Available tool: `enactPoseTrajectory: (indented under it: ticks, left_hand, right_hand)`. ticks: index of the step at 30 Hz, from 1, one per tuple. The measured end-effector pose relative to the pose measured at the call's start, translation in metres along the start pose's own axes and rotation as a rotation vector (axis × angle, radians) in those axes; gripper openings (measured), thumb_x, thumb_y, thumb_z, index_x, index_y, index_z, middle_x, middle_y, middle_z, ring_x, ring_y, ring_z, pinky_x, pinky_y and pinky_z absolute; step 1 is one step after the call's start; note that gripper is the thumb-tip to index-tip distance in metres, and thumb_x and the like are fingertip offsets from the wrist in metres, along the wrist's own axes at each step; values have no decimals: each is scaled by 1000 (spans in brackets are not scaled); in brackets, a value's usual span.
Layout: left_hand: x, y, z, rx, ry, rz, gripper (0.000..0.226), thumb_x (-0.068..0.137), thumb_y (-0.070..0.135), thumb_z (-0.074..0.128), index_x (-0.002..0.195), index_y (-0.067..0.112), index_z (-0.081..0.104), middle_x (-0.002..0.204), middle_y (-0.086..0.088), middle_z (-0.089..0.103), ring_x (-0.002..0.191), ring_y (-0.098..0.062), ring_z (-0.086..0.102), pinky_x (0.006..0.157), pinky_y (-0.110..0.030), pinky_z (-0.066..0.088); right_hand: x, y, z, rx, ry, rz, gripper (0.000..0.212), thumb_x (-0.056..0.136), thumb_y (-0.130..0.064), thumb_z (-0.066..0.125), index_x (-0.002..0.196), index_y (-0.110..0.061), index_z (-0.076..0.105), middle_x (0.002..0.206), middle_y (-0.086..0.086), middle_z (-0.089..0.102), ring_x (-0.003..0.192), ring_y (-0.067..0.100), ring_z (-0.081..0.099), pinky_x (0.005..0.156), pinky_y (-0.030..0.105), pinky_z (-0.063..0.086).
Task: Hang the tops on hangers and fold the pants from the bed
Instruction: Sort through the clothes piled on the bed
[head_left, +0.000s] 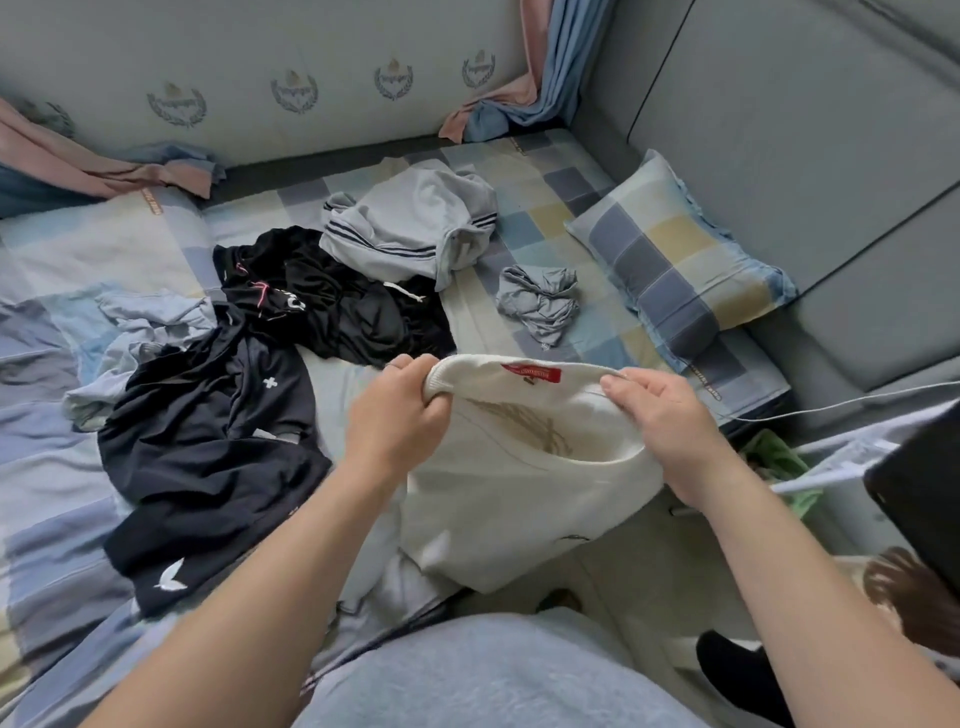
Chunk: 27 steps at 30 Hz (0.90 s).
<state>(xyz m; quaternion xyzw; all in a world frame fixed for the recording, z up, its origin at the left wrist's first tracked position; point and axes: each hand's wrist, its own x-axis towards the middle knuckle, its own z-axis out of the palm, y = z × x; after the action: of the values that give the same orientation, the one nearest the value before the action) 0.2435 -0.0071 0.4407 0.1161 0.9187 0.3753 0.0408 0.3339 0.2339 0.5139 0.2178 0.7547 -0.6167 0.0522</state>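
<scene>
A white top (509, 499) with a red neck label hangs over the bed's near edge, held up by its collar. My left hand (400, 410) grips the collar's left side and my right hand (670, 415) pinches its right side, stretching the neck opening wide. On the checked bed (524, 223) lie a dark navy garment (208, 452) at the left, a black garment with a white drawstring (343, 296) in the middle, a grey top with dark stripes (410, 223) behind it, and a small crumpled grey piece (537, 301).
A checked pillow (675, 260) lies at the bed's right against the grey padded wall (779, 130). White hangers (841, 457) and a white cable (831, 402) sit at the right by a dark object (919, 493). Pink and blue curtains (519, 98) drape at the back.
</scene>
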Motion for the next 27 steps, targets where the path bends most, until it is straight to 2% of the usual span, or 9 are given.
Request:
enactPoseTrajectory:
  ticks: [2,5,7,9,12,16,21,25,27]
  left_hand:
    - [-3,2,14,-40,-24,32,13,80,27,47,88,27,56,85,7,53,79,-22,53,63,-35,38]
    - [-15,10,40,-64,-68,101,24,84,25,50,102,22,65,88,-1,61,83,-27,57,70,-40,45]
    - [-25,18,62,-55,-105,161,24,86,22,51,103,19,67,89,-3,64,83,-30,57,74,-42,46]
    - [-34,26,83,-40,-160,211,20,87,8,55,100,14,68,87,-4,65,81,-32,57,72,-41,44]
    - [-41,34,109,-5,-285,241,22,84,-4,52,91,12,65,83,-2,61,81,-33,56,67,-38,41]
    - [-46,46,134,-13,-484,276,26,90,3,50,104,22,61,90,1,63,81,-25,57,65,-38,47]
    - [-80,80,166,-35,-655,424,12,93,7,50,96,18,55,83,-4,62,76,-27,56,65,-42,48]
    - [-141,131,180,-150,-708,539,14,91,24,45,78,22,45,68,3,52,63,-10,49,56,-34,35]
    - [-176,163,181,-192,-738,595,20,86,31,39,74,16,41,62,0,48,60,-14,46,56,-34,32]
  right_hand:
    - [-10,8,-8,24,43,43,31,97,-16,61,87,13,59,79,33,58,73,31,56,68,40,44]
    - [-26,16,-16,48,96,98,19,92,-12,66,74,-7,67,72,16,61,65,24,58,60,32,46]
    - [-36,24,-22,42,133,119,16,90,-9,68,76,-3,67,74,16,60,68,24,56,66,34,43]
    - [-48,32,-32,9,182,133,16,89,-7,69,78,2,64,75,16,56,72,24,51,70,35,38]
    - [-72,47,-55,-44,279,160,22,88,-7,71,79,8,59,73,12,50,71,21,45,68,31,35]
    - [-119,68,-93,-133,452,228,11,84,-8,74,76,-4,67,66,4,53,62,10,46,54,15,36]
    - [-191,109,-132,-287,616,358,22,81,-5,65,75,-26,71,67,-8,65,60,0,53,58,25,40]
    - [-264,155,-154,-395,714,464,27,80,-3,60,75,-29,66,70,-3,65,67,17,58,58,31,42]
    - [-308,184,-163,-426,765,533,27,80,-5,59,74,-31,63,67,-5,62,63,15,55,52,29,36]
